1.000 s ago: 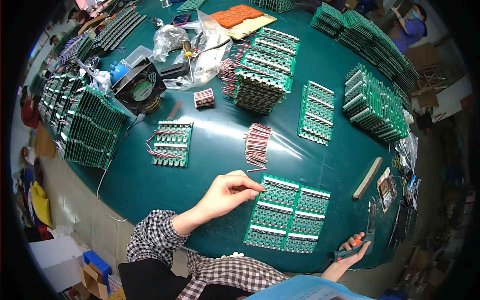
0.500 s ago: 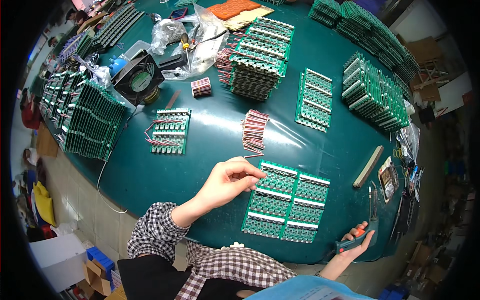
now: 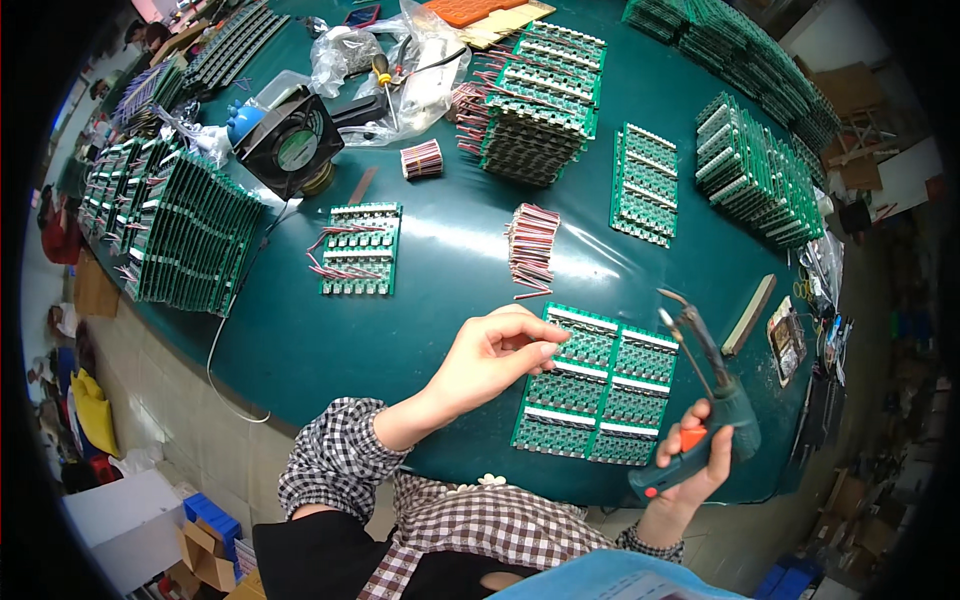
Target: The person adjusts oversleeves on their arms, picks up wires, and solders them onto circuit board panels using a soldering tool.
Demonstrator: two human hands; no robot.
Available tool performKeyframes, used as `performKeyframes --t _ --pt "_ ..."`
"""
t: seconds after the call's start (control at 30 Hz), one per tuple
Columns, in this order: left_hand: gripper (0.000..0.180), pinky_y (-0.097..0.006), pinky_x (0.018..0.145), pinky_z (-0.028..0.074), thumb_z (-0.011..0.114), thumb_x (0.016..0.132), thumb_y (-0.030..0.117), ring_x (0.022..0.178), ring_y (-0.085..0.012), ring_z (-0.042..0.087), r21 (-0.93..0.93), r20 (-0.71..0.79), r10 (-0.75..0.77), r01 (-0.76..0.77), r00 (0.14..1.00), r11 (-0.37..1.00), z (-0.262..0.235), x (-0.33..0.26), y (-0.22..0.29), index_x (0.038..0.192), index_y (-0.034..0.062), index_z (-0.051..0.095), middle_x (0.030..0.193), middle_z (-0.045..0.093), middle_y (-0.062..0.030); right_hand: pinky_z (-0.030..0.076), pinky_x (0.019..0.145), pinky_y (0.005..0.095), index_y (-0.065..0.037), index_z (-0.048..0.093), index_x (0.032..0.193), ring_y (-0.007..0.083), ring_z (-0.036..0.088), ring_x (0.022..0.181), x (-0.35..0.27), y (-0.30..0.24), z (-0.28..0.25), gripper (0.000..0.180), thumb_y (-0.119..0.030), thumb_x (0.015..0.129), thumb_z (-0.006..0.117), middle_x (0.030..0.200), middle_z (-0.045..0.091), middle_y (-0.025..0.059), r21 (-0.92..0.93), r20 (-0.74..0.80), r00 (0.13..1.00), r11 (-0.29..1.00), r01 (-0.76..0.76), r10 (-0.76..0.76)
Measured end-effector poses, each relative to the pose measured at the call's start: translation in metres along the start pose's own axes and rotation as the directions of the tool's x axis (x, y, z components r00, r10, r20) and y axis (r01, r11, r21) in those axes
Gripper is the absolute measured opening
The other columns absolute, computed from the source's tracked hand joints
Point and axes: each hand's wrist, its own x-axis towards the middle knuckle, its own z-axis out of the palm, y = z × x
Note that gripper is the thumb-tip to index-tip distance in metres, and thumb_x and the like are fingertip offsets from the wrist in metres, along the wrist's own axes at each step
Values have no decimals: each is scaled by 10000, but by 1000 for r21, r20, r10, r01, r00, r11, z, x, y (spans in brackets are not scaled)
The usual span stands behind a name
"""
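Observation:
My right hand (image 3: pixel 706 462) grips a green soldering gun (image 3: pixel 735 410) with an orange trigger; its two metal prongs point up and to the left, above the table. Thumb and forefinger of my left hand (image 3: pixel 492 362) are pinched together at the upper left edge of a green circuit board panel (image 3: pixel 590 398). Whatever they pinch, if anything, is too small to make out. The panel lies flat in front of me, in two columns with white strips and dark parts. Just beyond my left hand lies a pile of short red, white and black wires (image 3: pixel 532 245).
A wired board (image 3: pixel 360 250) lies to the left, near a black fan (image 3: pixel 290 146) and a tied wire bundle (image 3: pixel 422 160). Stacked boards (image 3: pixel 535 110) stand at the back, more boards (image 3: pixel 755 172) at the right. A grey bar (image 3: pixel 748 315) lies by the right edge.
My right hand has lifted the soldering gun up and left from the table's right edge toward the panel. My left hand stays pinched at the panel's upper left. The whole view has shifted slightly.

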Motion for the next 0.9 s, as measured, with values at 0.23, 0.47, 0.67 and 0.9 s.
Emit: performKeyframes --t 0.23,0.47,0.67,0.9 --pt "162 -215 690 486 577 853 64 795 -105 588 -41 -32 28 -30 999 999 1 6 6 983 -14 632 932 567 -49 534 460 308 45 467 1067 217 622 617 10 34 19 433 -342 876 496 865 592 123 -23 92 991 995 -98 100" --pt "169 -216 694 492 575 856 74 785 -108 590 -108 -90 -37 27 995 994 0 3 8 993 -9 631 926 581 -54 537 457 307 50 480 1046 216 627 621 9 38 21 428 -333 861 516 849 591 132 -70 77 991 992 -101 106" --pt "167 -214 696 491 584 852 81 784 -104 588 -89 -98 -49 40 994 995 4 2 9 986 -5 635 914 578 -44 533 457 306 47 478 1038 210 621 599 11 35 11 445 -354 851 527 838 590 130 -8 52 990 992 -127 127" --pt "209 -202 672 474 596 851 124 761 -90 584 -158 -54 -127 117 990 980 22 14 17 1016 -4 613 902 608 -36 526 451 302 43 437 1062 206 605 612 3 34 5 446 -361 881 490 875 564 120 -53 112 989 994 -94 99"
